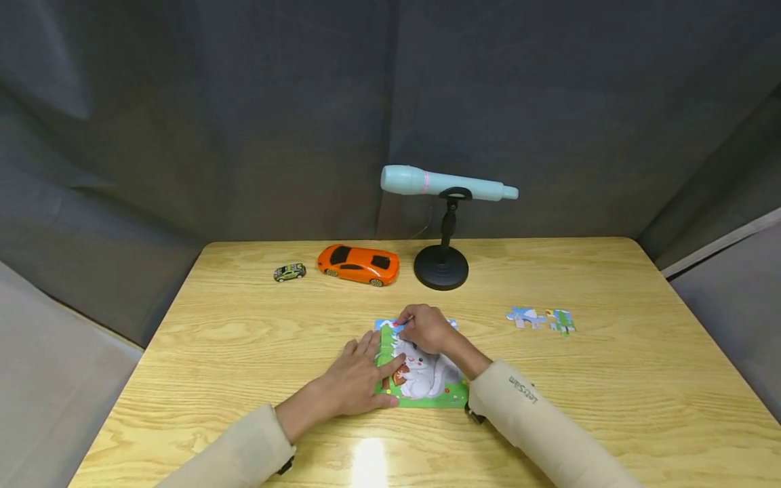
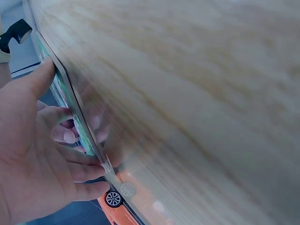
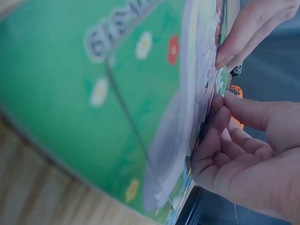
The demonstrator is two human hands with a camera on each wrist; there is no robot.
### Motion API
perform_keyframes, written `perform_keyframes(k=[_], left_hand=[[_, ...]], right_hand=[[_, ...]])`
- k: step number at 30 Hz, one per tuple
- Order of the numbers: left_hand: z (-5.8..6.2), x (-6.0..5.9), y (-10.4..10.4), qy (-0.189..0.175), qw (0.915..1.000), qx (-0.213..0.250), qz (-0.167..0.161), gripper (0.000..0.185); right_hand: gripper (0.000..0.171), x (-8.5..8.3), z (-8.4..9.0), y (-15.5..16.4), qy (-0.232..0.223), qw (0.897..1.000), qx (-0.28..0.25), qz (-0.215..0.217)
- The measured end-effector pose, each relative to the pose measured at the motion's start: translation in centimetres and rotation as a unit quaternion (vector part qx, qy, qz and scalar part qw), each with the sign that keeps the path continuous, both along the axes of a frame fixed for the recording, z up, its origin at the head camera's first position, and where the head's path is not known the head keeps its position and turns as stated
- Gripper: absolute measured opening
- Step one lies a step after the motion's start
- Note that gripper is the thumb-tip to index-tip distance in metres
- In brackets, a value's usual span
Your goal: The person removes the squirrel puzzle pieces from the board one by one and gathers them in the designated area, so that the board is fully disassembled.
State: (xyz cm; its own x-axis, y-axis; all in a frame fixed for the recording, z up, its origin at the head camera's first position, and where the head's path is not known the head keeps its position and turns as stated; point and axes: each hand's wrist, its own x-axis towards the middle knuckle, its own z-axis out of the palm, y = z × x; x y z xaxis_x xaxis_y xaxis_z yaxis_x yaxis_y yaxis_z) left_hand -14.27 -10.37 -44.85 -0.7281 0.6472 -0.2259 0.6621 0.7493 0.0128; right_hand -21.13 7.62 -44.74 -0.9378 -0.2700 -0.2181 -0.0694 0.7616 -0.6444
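Tabletop (image 1: pixel 244 352), light wood grain, dark cloth hung behind it on all sides.

Microphone (image 1: pixel 448 184), pale blue, lying level in its black stand (image 1: pixel 441 266) at the far edge, centre.

Orange toy car (image 1: pixel 358 264) just left of the stand base; small green toy car (image 1: pixel 289 272) a little further left, apart from the orange one.

Jigsaw puzzle (image 1: pixel 427 383), near centre of the tabletop in front of me: green border, grey-white animal picture, lying flat. My right wrist view shows its green printed face with small flowers close up.

My left hand (image 1: pixel 356 376): fingers straight and spread, flat on the tabletop against the puzzle's left edge, thumb lying along its near edge, steadying it. Holds nothing.

My right hand (image 1: pixel 427 327): over the puzzle's far part, fingers curled, pinching a blue puzzle piece (image 1: pixel 399 324) at the top-left corner of the picture.

Two loose puzzle pieces (image 1: pixel 540 318), blue and green, lying side by side on the tabletop well to the right of the puzzle, untouched.
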Motion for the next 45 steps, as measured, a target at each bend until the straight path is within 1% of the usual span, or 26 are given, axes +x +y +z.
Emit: perform_keyframes(k=[7, 11, 15, 21, 23, 29, 33, 37, 41, 45], left_hand=[[0.0, 0.0, 0.1, 0.008, 0.9999, -0.01, -0.003, 0.073], [0.0, 0.0, 0.0, 0.01, 0.9999, -0.009, -0.005, 0.072], [0.0, 0.0, 0.0, 0.007, 0.9999, -0.005, -0.005, 0.072], [-0.1, -0.1, 0.1, 0.001, 1.0, -0.01, 0.0, 0.073], [-0.1, -0.1, 0.1, 0.0, 0.9999, -0.01, 0.001, 0.073], [-0.2, -0.1, 0.1, -0.001, 1.0, -0.007, 0.001, 0.073], [-0.1, -0.1, 0.2, 0.0, 1.0, -0.004, 0.0, 0.074], [0.0, 0.1, 0.2, -0.003, 1.0, -0.003, 0.002, 0.075], [0.0, 0.2, 0.2, -0.017, 0.9998, 0.0, 0.009, 0.075], [0.0, 0.3, 0.2, -0.019, 0.9998, 0.001, 0.01, 0.076]], right_hand=[[0.011, 0.0, 0.2, 0.1, -0.012, 1.0, -0.008, -0.008], [0.009, 0.0, 0.4, 0.1, -0.022, 0.999, -0.022, -0.009], [0.008, 0.0, 0.2, 0.2, -0.026, 0.999, -0.036, -0.007], [0.007, -0.1, 0.6, 0.7, -0.036, 0.998, -0.06, -0.01], [0.008, -0.1, 0.8, 1.1, -0.03, 0.998, -0.061, -0.004], [0.009, -0.3, 1.4, 3.3, -0.006, 0.997, -0.08, 0.007], [0.012, -0.4, 1.4, 5.3, 0.002, 0.996, -0.092, -0.006], [0.014, -0.5, 1.3, 7.3, -0.001, 0.996, -0.091, -0.016], [0.014, -0.7, 1.1, 9.3, 0.003, 0.996, -0.085, -0.013], [0.015, -0.9, 1.1, 11.3, 0.007, 0.997, -0.08, -0.012]])
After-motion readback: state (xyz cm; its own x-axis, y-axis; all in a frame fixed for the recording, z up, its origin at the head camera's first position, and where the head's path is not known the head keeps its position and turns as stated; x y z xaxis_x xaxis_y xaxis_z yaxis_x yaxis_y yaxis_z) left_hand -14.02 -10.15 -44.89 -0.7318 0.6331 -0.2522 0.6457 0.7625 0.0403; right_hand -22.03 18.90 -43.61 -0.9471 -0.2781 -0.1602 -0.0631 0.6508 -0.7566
